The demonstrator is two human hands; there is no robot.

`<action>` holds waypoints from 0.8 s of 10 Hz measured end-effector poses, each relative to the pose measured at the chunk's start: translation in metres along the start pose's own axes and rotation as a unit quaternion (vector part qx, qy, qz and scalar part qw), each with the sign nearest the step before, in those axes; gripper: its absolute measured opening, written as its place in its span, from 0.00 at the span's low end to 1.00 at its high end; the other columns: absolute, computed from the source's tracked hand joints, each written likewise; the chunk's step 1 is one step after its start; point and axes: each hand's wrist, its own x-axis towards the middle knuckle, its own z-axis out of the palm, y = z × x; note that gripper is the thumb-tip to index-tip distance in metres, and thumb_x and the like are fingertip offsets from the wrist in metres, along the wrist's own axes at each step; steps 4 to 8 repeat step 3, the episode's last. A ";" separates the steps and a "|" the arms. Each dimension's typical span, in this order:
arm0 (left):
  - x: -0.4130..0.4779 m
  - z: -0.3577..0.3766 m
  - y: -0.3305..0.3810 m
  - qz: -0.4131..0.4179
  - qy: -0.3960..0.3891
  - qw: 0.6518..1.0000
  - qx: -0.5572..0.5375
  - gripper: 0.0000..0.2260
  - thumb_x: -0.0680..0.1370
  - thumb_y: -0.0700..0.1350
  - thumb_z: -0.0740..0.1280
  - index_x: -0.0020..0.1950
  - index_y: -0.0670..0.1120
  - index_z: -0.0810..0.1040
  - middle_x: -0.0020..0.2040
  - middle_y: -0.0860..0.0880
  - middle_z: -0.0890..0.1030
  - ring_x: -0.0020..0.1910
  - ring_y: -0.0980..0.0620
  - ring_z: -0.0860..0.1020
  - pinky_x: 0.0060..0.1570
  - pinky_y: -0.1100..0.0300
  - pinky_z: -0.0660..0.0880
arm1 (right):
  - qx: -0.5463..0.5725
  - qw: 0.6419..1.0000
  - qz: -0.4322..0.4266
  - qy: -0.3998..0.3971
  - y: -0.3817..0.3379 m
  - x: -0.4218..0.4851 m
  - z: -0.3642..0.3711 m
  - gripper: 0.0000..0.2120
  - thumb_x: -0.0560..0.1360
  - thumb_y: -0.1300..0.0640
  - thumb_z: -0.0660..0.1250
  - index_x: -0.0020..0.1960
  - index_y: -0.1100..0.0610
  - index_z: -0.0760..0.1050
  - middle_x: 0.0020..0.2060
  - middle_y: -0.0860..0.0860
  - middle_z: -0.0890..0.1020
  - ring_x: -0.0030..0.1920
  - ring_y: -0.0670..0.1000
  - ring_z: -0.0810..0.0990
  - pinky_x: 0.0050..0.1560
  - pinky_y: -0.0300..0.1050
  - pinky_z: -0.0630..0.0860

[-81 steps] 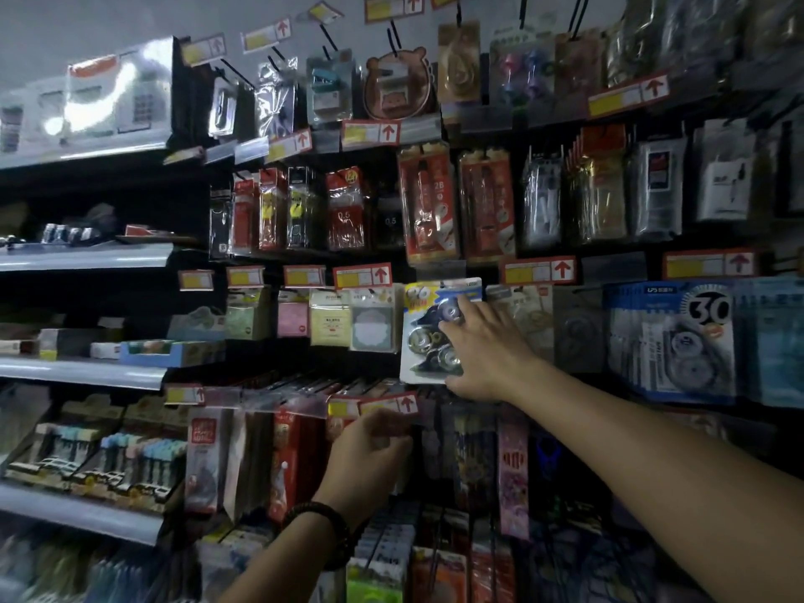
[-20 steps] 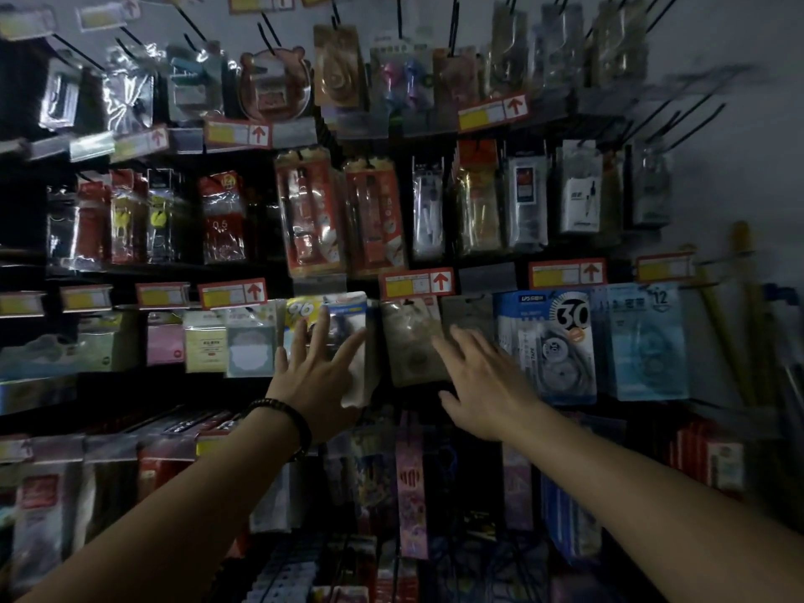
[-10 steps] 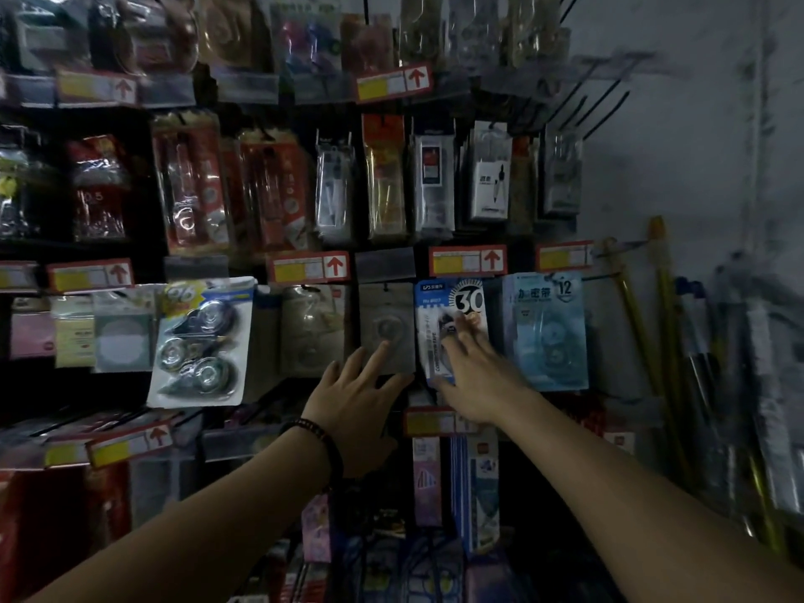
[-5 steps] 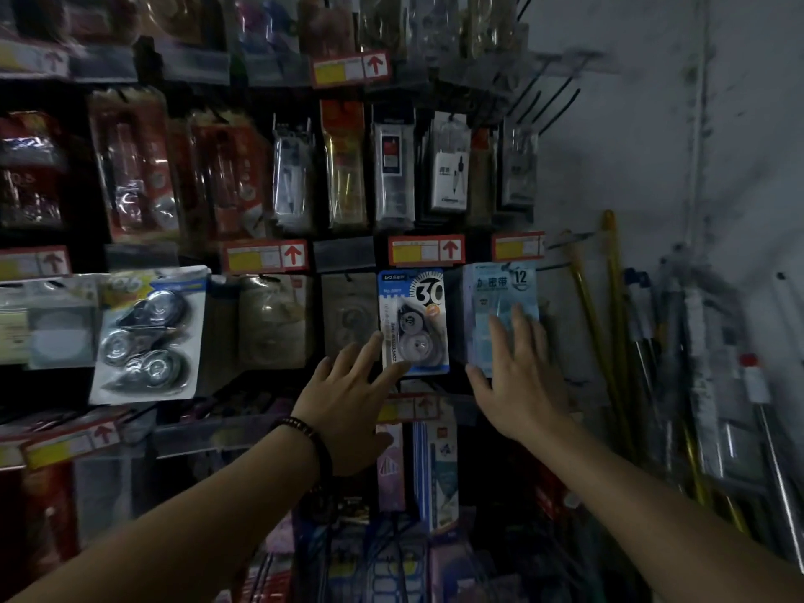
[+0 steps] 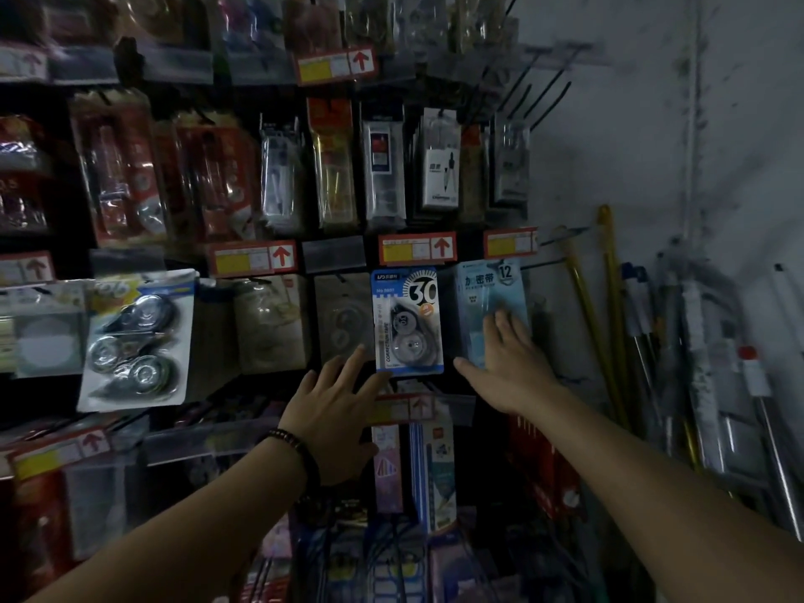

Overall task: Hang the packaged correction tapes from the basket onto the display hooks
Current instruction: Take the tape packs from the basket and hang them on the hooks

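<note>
A blue correction tape pack marked 30 (image 5: 408, 320) hangs on a display hook in the middle row. To its right hangs a pale blue pack marked 12 (image 5: 487, 298). My right hand (image 5: 507, 363) lies flat with straight fingers on the lower part of that pale blue pack. My left hand (image 5: 335, 411), a bead bracelet at its wrist, is spread open just below and left of the 30 pack, fingertips near its bottom corner. A three-tape blister pack (image 5: 138, 337) hangs further left. No basket is in view.
Rows of hanging stationery packs and red-and-yellow price tags (image 5: 417, 248) fill the rack. Bare black hooks (image 5: 544, 87) stick out at the upper right. Yellow and grey poles (image 5: 609, 324) lean against the grey wall on the right.
The view has swung right along the rack. My right hand moved from the 30 pack to the pale blue 12 pack. My left hand left the three-tape pack and came beside the 30 pack.
</note>
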 end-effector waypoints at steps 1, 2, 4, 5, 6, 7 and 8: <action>-0.014 -0.008 -0.004 -0.006 -0.001 0.999 -0.035 0.43 0.78 0.65 0.66 0.85 0.58 0.45 0.86 0.47 0.45 0.84 0.41 0.50 0.81 0.41 0.59 | -0.008 1.000 -0.004 -0.002 0.001 -0.007 -0.012 0.44 0.83 0.35 0.55 0.85 0.58 0.38 0.84 0.54 0.36 0.84 0.55 0.37 0.83 0.59 0.49; -0.041 -0.024 -0.006 -0.029 -0.006 0.997 -0.071 0.42 0.78 0.66 0.65 0.85 0.56 0.47 0.84 0.49 0.57 0.82 0.43 0.59 0.79 0.43 0.63 | -0.006 1.000 -0.012 -0.003 -0.008 -0.031 -0.018 0.39 0.85 0.40 0.55 0.85 0.58 0.42 0.85 0.55 0.42 0.84 0.56 0.42 0.82 0.59 0.53; -0.072 -0.034 -0.014 -0.061 -0.031 0.994 -0.083 0.38 0.77 0.67 0.66 0.82 0.55 0.56 0.77 0.50 0.68 0.75 0.42 0.69 0.71 0.44 0.71 | 0.004 0.999 -0.039 0.001 -0.030 -0.072 -0.019 0.32 0.85 0.41 0.56 0.83 0.56 0.54 0.82 0.56 0.57 0.81 0.58 0.57 0.77 0.57 0.65; -0.072 -0.034 -0.014 -0.061 -0.031 0.994 -0.083 0.38 0.77 0.67 0.66 0.82 0.55 0.56 0.77 0.50 0.68 0.75 0.42 0.69 0.71 0.44 0.71 | 0.004 0.999 -0.039 0.001 -0.030 -0.072 -0.019 0.32 0.85 0.41 0.56 0.83 0.56 0.54 0.82 0.56 0.57 0.81 0.58 0.57 0.77 0.57 0.65; -0.072 -0.034 -0.014 -0.061 -0.031 0.994 -0.083 0.38 0.77 0.67 0.66 0.82 0.55 0.56 0.77 0.50 0.68 0.75 0.42 0.69 0.71 0.44 0.71 | 0.004 0.999 -0.039 0.001 -0.030 -0.072 -0.019 0.32 0.85 0.41 0.56 0.83 0.56 0.54 0.82 0.56 0.57 0.81 0.58 0.57 0.77 0.57 0.65; -0.072 -0.034 -0.014 -0.061 -0.031 0.994 -0.083 0.38 0.77 0.67 0.66 0.82 0.55 0.56 0.77 0.50 0.68 0.75 0.42 0.69 0.71 0.44 0.71 | 0.004 0.999 -0.039 0.001 -0.030 -0.072 -0.019 0.32 0.85 0.41 0.56 0.83 0.56 0.54 0.82 0.56 0.57 0.81 0.58 0.57 0.77 0.57 0.65; -0.072 -0.034 -0.014 -0.061 -0.031 0.994 -0.083 0.38 0.77 0.67 0.66 0.82 0.55 0.56 0.77 0.50 0.68 0.75 0.42 0.69 0.71 0.44 0.71 | 0.004 0.999 -0.039 0.001 -0.030 -0.072 -0.019 0.32 0.85 0.41 0.56 0.83 0.56 0.54 0.82 0.56 0.57 0.81 0.58 0.57 0.77 0.57 0.65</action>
